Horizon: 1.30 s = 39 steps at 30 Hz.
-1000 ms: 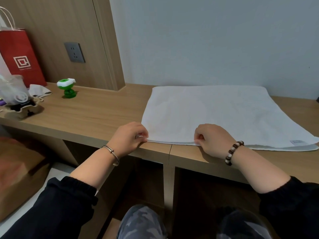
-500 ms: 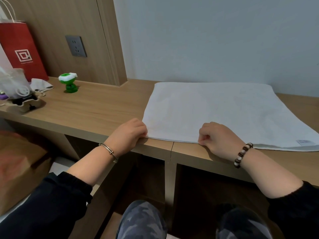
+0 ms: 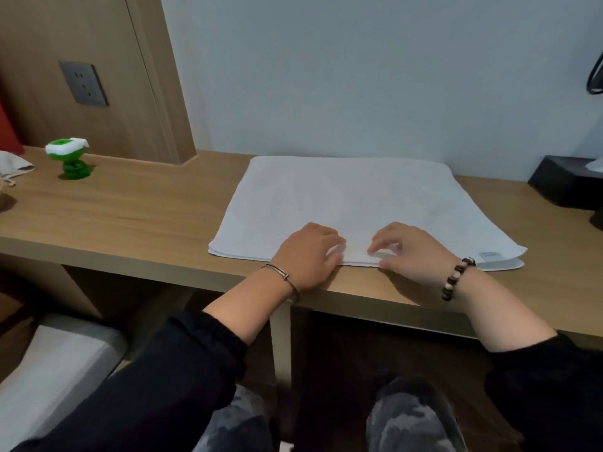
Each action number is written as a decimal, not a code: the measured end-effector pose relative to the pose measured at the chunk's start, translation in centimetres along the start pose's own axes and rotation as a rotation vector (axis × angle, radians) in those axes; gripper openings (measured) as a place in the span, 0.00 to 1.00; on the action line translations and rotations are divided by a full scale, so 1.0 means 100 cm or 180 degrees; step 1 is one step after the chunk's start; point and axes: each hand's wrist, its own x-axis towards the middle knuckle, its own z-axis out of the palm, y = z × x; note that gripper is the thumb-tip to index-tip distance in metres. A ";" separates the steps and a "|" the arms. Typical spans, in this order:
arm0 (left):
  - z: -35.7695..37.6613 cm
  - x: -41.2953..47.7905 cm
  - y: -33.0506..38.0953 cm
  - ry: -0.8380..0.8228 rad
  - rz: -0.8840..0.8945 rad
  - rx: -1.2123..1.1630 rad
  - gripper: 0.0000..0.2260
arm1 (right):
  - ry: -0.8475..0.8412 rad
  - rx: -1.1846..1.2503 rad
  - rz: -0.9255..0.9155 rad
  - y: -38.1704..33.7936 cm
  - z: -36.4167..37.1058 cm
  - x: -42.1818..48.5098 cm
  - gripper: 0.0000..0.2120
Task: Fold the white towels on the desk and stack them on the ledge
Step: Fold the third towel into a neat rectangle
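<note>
Both hands have closed inward along the near hem since the earlier frame. Item: white towel [image 3: 359, 203], flat on the desk [image 3: 146, 220], right of centre, near hem by the front edge; two layers show, so judged folded once. Left hand [image 3: 306, 256]: fingers curled on the hem, pinching it. Right hand [image 3: 414, 249]: thumb and fingertips nipping the same hem. Outstanding: further folds, stacking; no ledge stack visible. Nearby: green toy [image 3: 70, 159], back left; black box [image 3: 567, 184], right end

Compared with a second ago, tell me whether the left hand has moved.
Yes. The left hand slid right along the near edge of the towel, away from its left corner, toward the right hand.
</note>
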 end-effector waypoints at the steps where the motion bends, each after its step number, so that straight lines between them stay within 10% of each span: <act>1: 0.003 0.001 0.002 -0.0162 0.0030 -0.0048 0.15 | -0.0025 -0.0191 0.0049 0.006 -0.003 -0.003 0.08; 30: -0.009 -0.006 -0.004 0.0098 0.0823 0.0482 0.09 | 0.0538 -0.0868 0.0139 0.018 0.006 -0.019 0.05; 39: -0.025 -0.012 -0.020 0.0342 -0.0401 0.0981 0.14 | 0.0113 0.0125 -0.0127 -0.016 0.021 -0.010 0.11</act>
